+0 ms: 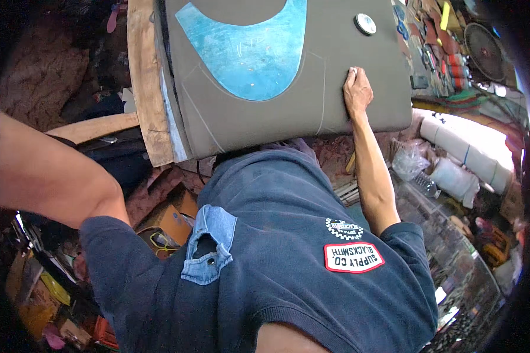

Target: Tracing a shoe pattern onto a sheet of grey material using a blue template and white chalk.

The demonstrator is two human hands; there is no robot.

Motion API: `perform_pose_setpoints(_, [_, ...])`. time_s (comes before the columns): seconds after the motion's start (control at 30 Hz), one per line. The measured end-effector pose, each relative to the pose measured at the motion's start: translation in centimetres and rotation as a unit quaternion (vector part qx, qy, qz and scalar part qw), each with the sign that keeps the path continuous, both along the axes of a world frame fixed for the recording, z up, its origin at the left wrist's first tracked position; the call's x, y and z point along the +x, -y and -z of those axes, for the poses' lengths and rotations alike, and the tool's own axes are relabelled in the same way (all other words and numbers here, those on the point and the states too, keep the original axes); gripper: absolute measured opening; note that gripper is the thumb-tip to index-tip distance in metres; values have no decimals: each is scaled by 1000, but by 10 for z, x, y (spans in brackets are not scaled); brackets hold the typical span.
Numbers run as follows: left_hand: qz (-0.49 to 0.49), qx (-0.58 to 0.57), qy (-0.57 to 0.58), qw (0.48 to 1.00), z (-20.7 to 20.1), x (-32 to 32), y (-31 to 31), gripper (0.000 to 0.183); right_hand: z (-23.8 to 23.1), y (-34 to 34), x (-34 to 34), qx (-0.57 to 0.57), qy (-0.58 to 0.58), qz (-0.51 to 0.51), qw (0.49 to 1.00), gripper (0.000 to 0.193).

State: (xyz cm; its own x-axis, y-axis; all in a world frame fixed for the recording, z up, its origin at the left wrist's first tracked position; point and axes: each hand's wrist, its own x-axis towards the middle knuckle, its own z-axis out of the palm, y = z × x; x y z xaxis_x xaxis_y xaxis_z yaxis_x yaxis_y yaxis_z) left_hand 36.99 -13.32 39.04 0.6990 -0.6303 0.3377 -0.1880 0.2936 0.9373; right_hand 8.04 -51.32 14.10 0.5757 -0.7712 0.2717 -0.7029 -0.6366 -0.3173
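Observation:
My right hand (357, 93) rests over the right part of a dark grey-brown sheet (300, 117), fingers closed in a pinch. A small white piece (354, 70), chalk-like, shows at the fingertips, mostly hidden. Left of that hand, a blue curved template (250, 59) with a rounded lower edge and two upward arms lies flat on the sheet. Thin pale lines run on the sheet beside and below the template. A small round tin (365, 24) sits above my right hand. My left arm (47, 165) is raised toward the left edge; its hand is out of view.
A wooden board (144, 76) edges the work surface on the left. At right are hand tools (439, 44), a round fan-like grille (484, 52), white rolls (471, 147) and a plastic bottle (425, 185). A cardboard box (169, 220) and clutter lie lower left.

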Motion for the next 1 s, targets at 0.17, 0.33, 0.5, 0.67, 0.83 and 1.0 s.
perform_pose_setpoints(0.17, [66,148,-53,985,23,-14,15,35,2,1,-3,-5,-12,9,1000,21])
perform_pose_setpoints(0.33, [321,418,-364,768,167,-137,-53,32,-1,0,-1,8,-22,26,999,21])
perform_pose_setpoints(0.5, [210,680,-142,688,338,-222,-133,45,2,3,-4,-4,-20,19,1000,23])
perform_pose_setpoints(0.67, [40,518,-168,838,478,-244,-142,58,-3,2,-3,3,-21,19,1000,23])
perform_pose_setpoints(0.83, [-57,384,-292,874,544,-245,-141,69,1,2,-4,18,-8,-4,1000,23])
perform_pose_setpoints(1.0, [-65,433,-419,795,475,-267,-120,77,7,11,-16,34,2,-12,999,25])
